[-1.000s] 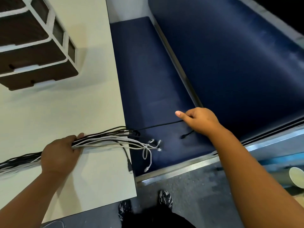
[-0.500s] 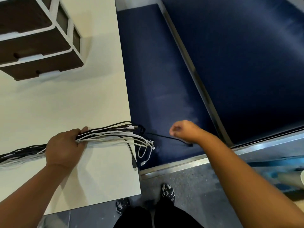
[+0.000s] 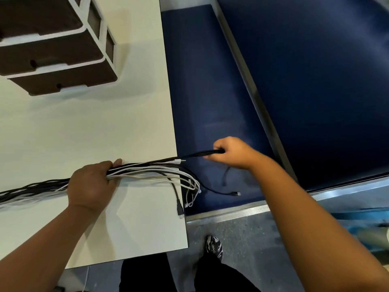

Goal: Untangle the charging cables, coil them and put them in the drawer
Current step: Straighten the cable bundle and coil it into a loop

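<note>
- The left hand [image 3: 90, 186] was closed around a long bundle of thin black and white charging cables [image 3: 145, 169], pinning it flat on the pale cream rectangular tabletop [image 3: 84, 131].
- Behind that grip the bundle ran off the picture's left edge; ahead of it the loose ends fanned out and drooped over the table's edge, plugs dangling (one black plug [image 3: 180, 209] hung lowest).
- The right hand [image 3: 229, 152] was curled into a fist round a black cable strand [image 3: 202, 153], drawn taut between the two grips and clear of the table, above the dark blue padded bench seat [image 3: 210, 85].
- The cables looked light, soft and limp, likely slick in their jackets; they would sag wherever unsupported and snag on one another at the plugs.
- Best hold, I judged: near a plug end for drawing a single strand free, with the other hand clamping the bundle close to where the strands part.
- The dark brown drawer unit with white frame [image 3: 56, 51] stood well beyond the left grip on the tabletop, its drawers seemingly closed; no cable was coiled yet.
</note>
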The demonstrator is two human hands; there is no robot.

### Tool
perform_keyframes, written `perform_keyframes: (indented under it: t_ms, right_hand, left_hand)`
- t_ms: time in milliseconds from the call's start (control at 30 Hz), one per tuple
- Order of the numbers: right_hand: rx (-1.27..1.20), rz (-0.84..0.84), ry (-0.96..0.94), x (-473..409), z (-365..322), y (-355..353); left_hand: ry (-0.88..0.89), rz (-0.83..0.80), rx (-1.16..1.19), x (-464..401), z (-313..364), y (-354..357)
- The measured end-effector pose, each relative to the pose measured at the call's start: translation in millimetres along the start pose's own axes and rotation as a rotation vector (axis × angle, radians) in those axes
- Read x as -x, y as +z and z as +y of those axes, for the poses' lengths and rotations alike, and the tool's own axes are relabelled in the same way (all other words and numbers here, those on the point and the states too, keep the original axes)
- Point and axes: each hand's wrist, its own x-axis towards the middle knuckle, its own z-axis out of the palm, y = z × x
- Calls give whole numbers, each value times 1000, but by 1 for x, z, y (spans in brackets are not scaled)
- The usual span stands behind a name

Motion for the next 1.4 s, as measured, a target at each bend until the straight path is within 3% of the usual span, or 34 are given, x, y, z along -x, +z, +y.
perform_keyframes:
  t_ms: [167,367,700,800,933,1000,1067,1167,1267,1400]
  right_hand:
    - [-142,-36,104,24,44,-39]
    - [-459,-81,114,41,75,-37]
    - [-699,302,100,46,77,-13]
    - [-462,279,154,47,78,-10]
    - [116,-89,358,35,75,6]
    - [269,-97,411,25,60,12]
    - [193,115,296,15,31,14]
    - [23,378,-67,6,-41,19]
    - [31,223,-328,-4,-105,33]
    - [285,-134,-338,-21,-148,55]
  left_hand:
    - [20,16,8,5,-2,2]
    - [39,28,2,6,-2,2]
    - [-6,16,2,4,-2,2]
    - [-1,19,-7,4,-3,2]
    - [11,33,10,4,-2,2]
    - [14,37,15,4,-3,1]
    - [15,39,12,3,-4,1]
    - [15,28,14,3,-5,1]
    - [18,23,10,4,-7,0]
    - [8,24,7,4,-7,0]
